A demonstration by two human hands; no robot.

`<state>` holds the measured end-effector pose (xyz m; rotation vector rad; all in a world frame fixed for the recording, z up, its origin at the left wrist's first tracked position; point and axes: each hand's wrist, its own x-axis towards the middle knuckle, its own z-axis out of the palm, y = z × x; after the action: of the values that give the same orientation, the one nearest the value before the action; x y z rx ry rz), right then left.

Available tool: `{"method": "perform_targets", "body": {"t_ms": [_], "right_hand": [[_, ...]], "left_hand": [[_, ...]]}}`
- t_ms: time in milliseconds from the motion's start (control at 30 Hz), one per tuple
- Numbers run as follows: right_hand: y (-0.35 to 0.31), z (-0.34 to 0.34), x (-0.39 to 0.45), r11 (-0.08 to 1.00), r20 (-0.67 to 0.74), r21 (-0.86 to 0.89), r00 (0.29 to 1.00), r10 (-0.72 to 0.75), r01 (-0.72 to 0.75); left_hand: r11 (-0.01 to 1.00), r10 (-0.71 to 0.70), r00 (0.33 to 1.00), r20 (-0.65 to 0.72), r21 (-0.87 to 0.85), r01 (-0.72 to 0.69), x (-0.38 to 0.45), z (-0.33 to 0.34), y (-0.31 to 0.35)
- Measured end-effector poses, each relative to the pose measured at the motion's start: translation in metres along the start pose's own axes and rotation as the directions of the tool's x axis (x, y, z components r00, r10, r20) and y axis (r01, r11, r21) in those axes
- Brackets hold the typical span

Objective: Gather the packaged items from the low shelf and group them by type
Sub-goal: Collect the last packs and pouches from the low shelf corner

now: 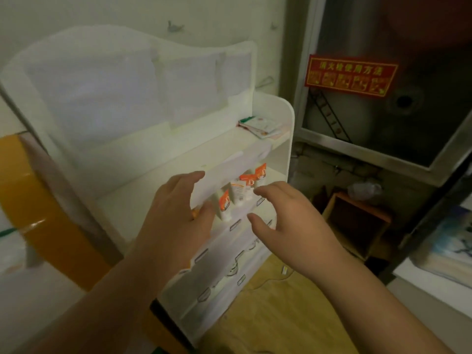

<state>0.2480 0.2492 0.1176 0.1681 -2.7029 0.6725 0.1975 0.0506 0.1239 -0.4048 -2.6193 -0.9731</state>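
Both hands reach toward a white plastic tiered display shelf (278, 118). The left hand (176, 213) has its fingers spread and relaxed, holding nothing; the right hand (286, 221) likewise has loosely curved, parted fingers and an empty grip. Between the two sets of fingertips, just beyond them on a middle tier, stand four small white tubes with orange labels (238, 191), upright in a slanting row. A translucent front lip (229, 172) of the tier above hangs over the tube tops, just past the left fingertips. Well beyond the fingers, on the upper tier, lie flat paper sachets (260, 125). Right of the right hand sits an open wooden box (357, 221) on the floor; farther up is a red instruction sign (350, 75).
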Motion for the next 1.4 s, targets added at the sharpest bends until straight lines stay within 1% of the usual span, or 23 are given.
{"method": "perform_targets", "body": {"t_ms": [133,333,467,533,633,800,967,1167,1400], "right_hand": [[0.028,-0.004,0.030,0.998,-0.025,-0.053,0.999,0.032,-0.033],[0.064,0.000,0.095,0.987,0.003,-0.146,0.997,0.074,-0.073],[0.084,0.007,0.139,0.982,0.002,-0.155,0.994,0.107,-0.105],[0.094,0.012,0.156,0.979,-0.012,-0.167,0.993,0.116,-0.117],[0.105,0.018,0.176,0.974,-0.008,-0.179,0.990,0.143,-0.142],[0.123,0.031,0.213,0.964,-0.001,-0.206,0.985,0.170,-0.167],[0.145,0.048,0.254,0.961,0.048,-0.242,0.988,0.148,-0.132],[0.194,0.064,0.315,0.962,0.096,-0.246,0.984,0.148,-0.121],[0.282,0.078,0.400,0.974,0.166,-0.184,0.972,0.164,-0.132]], "left_hand": [[0.999,0.026,0.999,0.019,-0.037,-0.025,0.039,0.027,0.006],[0.993,0.051,0.998,0.037,-0.107,-0.047,0.112,0.066,-0.005],[0.994,0.043,0.996,0.079,-0.106,-0.035,0.160,0.087,-0.018],[0.993,0.064,0.994,0.087,-0.104,-0.055,0.183,0.098,-0.023],[0.994,0.068,0.993,0.093,-0.093,-0.059,0.203,0.112,-0.027],[0.989,0.043,0.993,0.107,-0.147,-0.027,0.223,0.130,-0.034],[0.988,0.032,0.995,0.093,-0.152,-0.017,0.248,0.148,-0.039],[0.996,-0.002,0.997,0.076,-0.088,0.009,0.291,0.184,-0.042],[0.998,-0.057,0.996,0.074,0.029,0.055,0.356,0.233,-0.027]]}}
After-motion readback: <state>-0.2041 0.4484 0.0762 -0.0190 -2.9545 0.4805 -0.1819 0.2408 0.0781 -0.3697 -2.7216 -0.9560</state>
